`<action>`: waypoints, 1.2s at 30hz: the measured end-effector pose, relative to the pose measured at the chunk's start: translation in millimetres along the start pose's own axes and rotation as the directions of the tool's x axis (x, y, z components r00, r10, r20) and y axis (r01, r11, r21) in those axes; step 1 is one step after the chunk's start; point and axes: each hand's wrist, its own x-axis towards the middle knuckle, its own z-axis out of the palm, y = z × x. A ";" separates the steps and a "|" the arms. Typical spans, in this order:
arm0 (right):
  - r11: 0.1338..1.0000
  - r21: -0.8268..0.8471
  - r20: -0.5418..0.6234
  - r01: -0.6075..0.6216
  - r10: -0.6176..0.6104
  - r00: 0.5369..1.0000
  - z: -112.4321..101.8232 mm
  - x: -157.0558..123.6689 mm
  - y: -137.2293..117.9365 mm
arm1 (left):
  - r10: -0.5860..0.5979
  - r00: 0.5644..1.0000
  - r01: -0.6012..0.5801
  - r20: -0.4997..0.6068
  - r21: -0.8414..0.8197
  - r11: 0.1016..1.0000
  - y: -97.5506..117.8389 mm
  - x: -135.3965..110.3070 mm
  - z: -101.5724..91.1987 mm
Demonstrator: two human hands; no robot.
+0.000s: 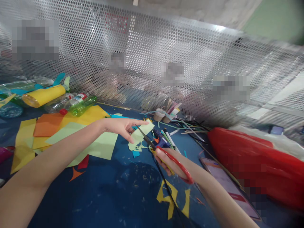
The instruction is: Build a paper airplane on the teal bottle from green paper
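Left hand [120, 127] pinches pale green paper [140, 134], seemingly steadying it for scissors [151, 144] gripped in the right hand [164, 157]!

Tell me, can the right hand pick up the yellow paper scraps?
Probably not yet: the right hand holds red-handled scissors. The yellow paper scraps lie close by, though a black cord crosses some.

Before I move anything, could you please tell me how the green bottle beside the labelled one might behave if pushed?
The green bottle would probably roll if nudged, since it lies on its rounded side, though the labelled bottle beside it may block one direction. It is likely light and may dent when squeezed, as its see-through wall looks thin.
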 end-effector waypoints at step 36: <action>0.991 -0.103 -0.021 -0.086 0.085 0.996 -15.9 -4.2 -5.1 | 0.050 0.999 -0.050 -0.001 0.060 0.997 -7.1 -1.3 -6.6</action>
